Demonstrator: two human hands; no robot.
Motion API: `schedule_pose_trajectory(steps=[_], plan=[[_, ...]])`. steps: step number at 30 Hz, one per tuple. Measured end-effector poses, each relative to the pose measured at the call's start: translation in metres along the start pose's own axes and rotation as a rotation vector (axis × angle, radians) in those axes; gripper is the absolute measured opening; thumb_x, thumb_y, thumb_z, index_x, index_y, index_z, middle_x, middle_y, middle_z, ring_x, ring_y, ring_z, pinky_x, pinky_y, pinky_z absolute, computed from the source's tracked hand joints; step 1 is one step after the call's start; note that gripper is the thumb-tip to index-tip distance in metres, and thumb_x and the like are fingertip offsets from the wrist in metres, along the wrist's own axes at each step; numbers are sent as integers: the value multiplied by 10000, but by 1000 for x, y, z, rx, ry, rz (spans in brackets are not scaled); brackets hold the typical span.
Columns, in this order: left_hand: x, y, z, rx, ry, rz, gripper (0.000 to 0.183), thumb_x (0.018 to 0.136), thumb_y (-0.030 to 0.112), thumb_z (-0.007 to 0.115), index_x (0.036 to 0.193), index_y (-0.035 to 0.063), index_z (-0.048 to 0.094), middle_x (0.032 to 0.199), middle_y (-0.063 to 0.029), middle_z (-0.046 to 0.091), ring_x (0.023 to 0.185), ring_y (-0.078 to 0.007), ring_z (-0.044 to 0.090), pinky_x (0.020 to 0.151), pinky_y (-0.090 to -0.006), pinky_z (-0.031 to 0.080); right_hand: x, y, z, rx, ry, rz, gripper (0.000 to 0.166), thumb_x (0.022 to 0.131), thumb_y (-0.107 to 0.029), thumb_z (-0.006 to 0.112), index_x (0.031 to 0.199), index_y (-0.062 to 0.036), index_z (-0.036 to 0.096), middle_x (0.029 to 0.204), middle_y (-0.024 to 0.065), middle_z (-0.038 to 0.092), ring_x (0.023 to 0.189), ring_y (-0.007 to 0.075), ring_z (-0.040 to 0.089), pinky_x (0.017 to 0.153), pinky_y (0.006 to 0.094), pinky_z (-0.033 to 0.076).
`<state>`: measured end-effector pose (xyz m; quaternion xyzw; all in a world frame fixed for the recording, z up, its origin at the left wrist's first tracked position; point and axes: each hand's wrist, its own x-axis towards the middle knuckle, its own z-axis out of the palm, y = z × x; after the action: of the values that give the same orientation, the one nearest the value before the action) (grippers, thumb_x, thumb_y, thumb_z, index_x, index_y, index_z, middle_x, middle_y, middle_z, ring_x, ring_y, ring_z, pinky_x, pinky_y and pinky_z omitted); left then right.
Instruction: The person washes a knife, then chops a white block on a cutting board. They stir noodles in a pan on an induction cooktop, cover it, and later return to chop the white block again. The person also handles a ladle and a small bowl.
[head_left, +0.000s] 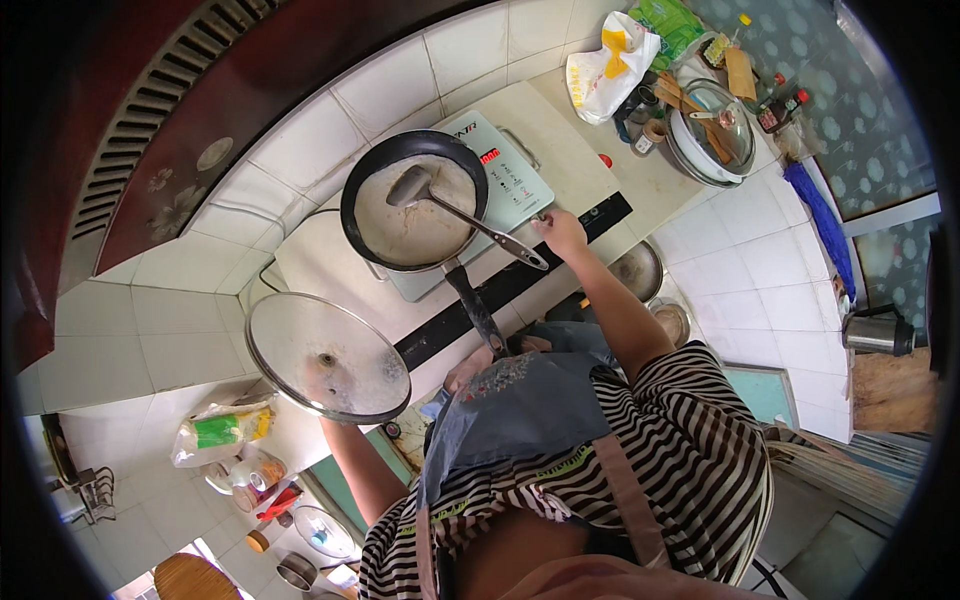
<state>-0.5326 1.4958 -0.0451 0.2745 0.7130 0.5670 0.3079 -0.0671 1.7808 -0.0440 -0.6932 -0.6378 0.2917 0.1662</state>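
My left hand (324, 384) holds a round glass lid (289, 330) tilted up at the left of the stove top; the hand shows only faintly through the fogged glass. My right hand (562, 234) is at the front edge of a pale induction cooker (517, 176), its fingers curled close to the corner. What those fingertips press or grip is hidden. A black frying pan (349, 202) sits on the cooker, its handle toward me. Whitish, thick-looking food (390, 225) covers its bottom. A metal spatula (480, 225) rests in it, its handle over the rim.
A dark range hood (150, 180) overhangs the upper left. At the upper right are a white plastic bag (600, 71), jars and a glass-lidded bowl (682, 150) with wooden utensils. Bagged goods (221, 435) and a pot (298, 571) stand at lower left.
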Motion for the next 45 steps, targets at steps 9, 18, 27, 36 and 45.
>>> schedule_pose_trajectory(steps=[9,18,27,36,45], plan=[[-7,21,3,-238,1,-148,211,875,213,472,931,42,584,794,-77,604,694,-203,575,584,-316,470,-2,3,-3,-8,-34,-24,396,815,-423,654,869,-31,657,848,174,662,828,357,632,704,436,489],[-10,33,8,-425,-7,-271,246,903,256,456,938,47,580,813,-72,599,709,-201,566,602,-310,469,-3,-3,-8,5,-8,-27,329,805,-352,689,817,-26,648,803,171,657,796,360,630,684,444,484],[-13,44,12,-594,-4,-390,284,930,300,440,946,51,576,831,-66,594,725,-199,557,621,-304,468,3,9,-1,53,-55,-15,424,778,-424,703,911,-24,659,875,169,674,848,339,644,739,415,502],[-11,31,3,-731,-48,-453,310,957,328,424,957,54,570,865,-64,588,773,-190,551,656,-297,468,7,5,1,25,-10,-78,394,800,-392,687,881,-8,650,818,186,658,799,367,635,698,432,497],[-1,7,13,-227,42,-176,441,926,513,405,669,164,484,437,24,353,356,-150,346,343,-294,281,8,3,-9,-38,-47,-28,419,828,-416,648,943,-13,660,899,208,657,875,375,630,752,442,497]])
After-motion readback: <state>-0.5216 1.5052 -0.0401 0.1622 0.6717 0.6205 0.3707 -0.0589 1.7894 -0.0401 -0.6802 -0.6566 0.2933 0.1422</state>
